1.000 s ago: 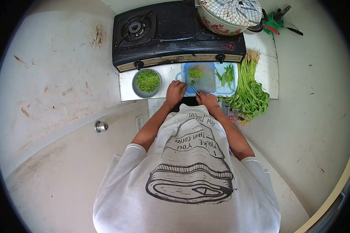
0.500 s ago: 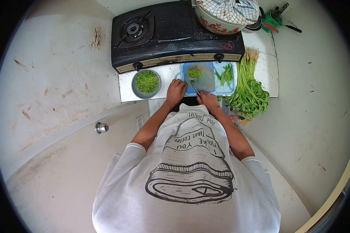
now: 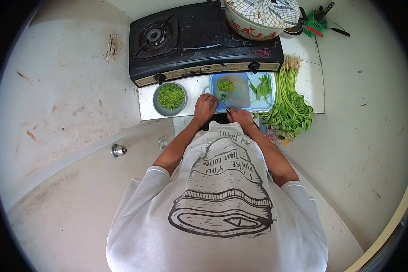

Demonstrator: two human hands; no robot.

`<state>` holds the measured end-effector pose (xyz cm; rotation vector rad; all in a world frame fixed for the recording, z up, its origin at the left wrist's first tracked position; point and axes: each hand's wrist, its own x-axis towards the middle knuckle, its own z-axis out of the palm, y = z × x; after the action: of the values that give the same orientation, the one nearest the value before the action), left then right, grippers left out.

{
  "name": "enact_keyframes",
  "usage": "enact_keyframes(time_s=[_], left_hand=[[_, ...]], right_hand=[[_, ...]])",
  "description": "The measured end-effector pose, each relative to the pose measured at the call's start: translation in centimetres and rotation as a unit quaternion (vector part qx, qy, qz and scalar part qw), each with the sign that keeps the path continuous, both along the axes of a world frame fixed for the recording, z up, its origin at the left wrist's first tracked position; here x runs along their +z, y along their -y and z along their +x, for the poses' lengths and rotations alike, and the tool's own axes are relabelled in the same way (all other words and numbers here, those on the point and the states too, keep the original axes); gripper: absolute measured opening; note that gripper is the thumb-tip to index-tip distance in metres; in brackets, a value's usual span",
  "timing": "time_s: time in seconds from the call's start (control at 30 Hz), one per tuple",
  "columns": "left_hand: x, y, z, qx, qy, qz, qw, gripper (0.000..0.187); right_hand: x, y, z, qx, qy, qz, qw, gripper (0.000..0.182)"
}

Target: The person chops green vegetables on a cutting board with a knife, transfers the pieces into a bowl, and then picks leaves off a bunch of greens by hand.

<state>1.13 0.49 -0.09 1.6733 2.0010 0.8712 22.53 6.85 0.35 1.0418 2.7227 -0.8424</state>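
Observation:
My right hand (image 3: 241,116) is closed round the handle of a knife (image 3: 221,104), whose blade slants up and left over the front of a blue cutting board (image 3: 241,105). At the board's left front corner is my left hand (image 3: 206,107), fingers curled close to the blade; what they hold is hidden. On the board lie a heap of chopped greens (image 3: 225,85) and a few darker bits near the blade. Leaf pieces (image 3: 261,87) rest in the paler right section. Left of my hands stands a grey bowl (image 3: 156,105) filled with finely chopped greens (image 3: 171,96).
Behind the board is a black two-burner stove (image 3: 199,43), with a flowered pot (image 3: 247,31) under a checked cloth (image 3: 265,11). A bundle of leafy greens (image 3: 288,106) lies to the right. Farther back are a green basket (image 3: 313,23) and a dark-handled utensil (image 3: 340,31).
The knife and my right hand have shifted slightly left and toward me. My left hand stays at the board's corner. The view has moved a little.

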Motion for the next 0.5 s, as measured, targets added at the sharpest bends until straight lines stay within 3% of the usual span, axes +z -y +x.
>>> enact_keyframes(time_s=[0.5], left_hand=[[0.34, 0.17, -0.42, -0.018, 0.004, 0.032, 0.999, 0.01]], right_hand=[[0.05, -0.14, 0.43, -0.011, 0.011, -0.007, 1.0, 0.036]])
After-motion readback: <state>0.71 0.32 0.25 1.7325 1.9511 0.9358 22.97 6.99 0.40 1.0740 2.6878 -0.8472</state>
